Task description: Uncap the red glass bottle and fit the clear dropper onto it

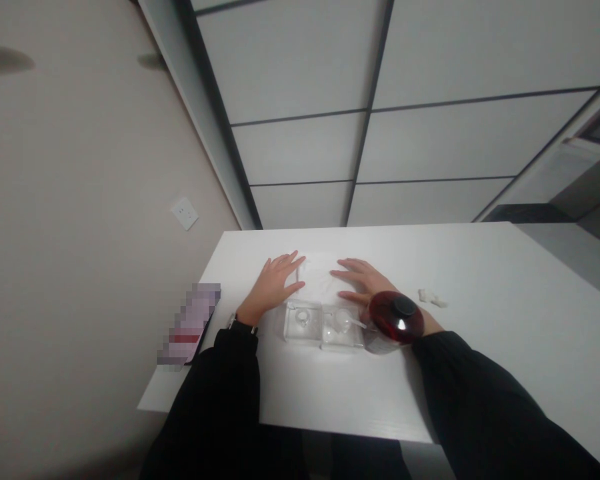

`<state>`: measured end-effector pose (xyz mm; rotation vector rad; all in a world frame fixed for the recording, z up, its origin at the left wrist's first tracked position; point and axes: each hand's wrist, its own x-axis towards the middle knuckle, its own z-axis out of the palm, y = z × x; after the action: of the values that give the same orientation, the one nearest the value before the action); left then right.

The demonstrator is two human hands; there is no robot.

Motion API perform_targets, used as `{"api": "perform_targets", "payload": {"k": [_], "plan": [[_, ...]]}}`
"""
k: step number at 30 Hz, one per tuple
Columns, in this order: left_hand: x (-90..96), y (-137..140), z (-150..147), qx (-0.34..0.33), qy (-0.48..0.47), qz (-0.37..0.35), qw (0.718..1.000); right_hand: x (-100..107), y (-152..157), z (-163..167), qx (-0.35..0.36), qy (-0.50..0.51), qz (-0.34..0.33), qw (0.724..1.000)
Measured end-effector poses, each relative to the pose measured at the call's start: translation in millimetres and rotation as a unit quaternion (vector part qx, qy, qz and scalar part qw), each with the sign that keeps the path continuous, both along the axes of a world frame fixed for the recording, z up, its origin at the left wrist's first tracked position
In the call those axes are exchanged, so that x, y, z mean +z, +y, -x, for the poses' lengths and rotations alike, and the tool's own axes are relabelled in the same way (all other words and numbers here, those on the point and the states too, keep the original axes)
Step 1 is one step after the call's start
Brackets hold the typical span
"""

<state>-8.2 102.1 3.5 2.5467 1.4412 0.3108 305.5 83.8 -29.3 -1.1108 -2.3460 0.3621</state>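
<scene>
My left hand point(275, 283) has its fingers spread at the left edge of a thin white sheet, perhaps a tissue point(317, 277), lying flat on the white table. On the sheet's other side my right hand point(363, 280) is also open, with fingers stretched toward it. Just nearer to me sits a clear plastic box point(293, 330) with a small ring-shaped thing inside. Beside it a second clear box point(343, 343) contains small round pale items. A clear jar with a dark red lid point(387, 320) stands by my right wrist and hides part of it.
A crumpled white scrap point(431, 298) lies to the right of my right hand. At the table's left edge is a blurred-out flat device, perhaps a phone point(195, 327). The wall at left carries a socket point(185, 213). Panelled sliding doors point(300, 153) rise behind the table point(330, 393).
</scene>
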Motion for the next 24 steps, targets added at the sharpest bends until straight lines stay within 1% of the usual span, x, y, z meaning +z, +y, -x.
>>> {"api": "perform_targets", "payload": {"k": [4,8,12,16,20,24], "plan": [[0.4,2.7,-2.3,-0.014,-0.046,-0.031,0.998,-1.4,0.3,-0.8,0.014,0.029,0.015,0.999],[-0.7,7.2,-4.0,0.009,-0.076,-0.049,0.996,-0.4,-0.2,-1.0,0.013,0.032,0.014,0.999],[-2.4,9.9,-3.9,0.018,-0.083,-0.053,0.995,-1.3,1.3,-1.2,0.006,0.029,0.007,1.000],[-3.4,10.0,-4.4,-0.001,-0.087,-0.052,0.995,-2.9,3.9,-2.3,0.004,0.016,0.013,1.000],[-5.1,10.2,-4.6,-0.025,-0.083,-0.055,0.995,0.1,1.3,-2.5,0.007,0.022,0.014,1.000],[-6.0,9.6,-4.9,-0.017,-0.084,-0.048,0.995,3.6,-2.1,-1.2,0.004,0.026,0.017,1.000]]}}
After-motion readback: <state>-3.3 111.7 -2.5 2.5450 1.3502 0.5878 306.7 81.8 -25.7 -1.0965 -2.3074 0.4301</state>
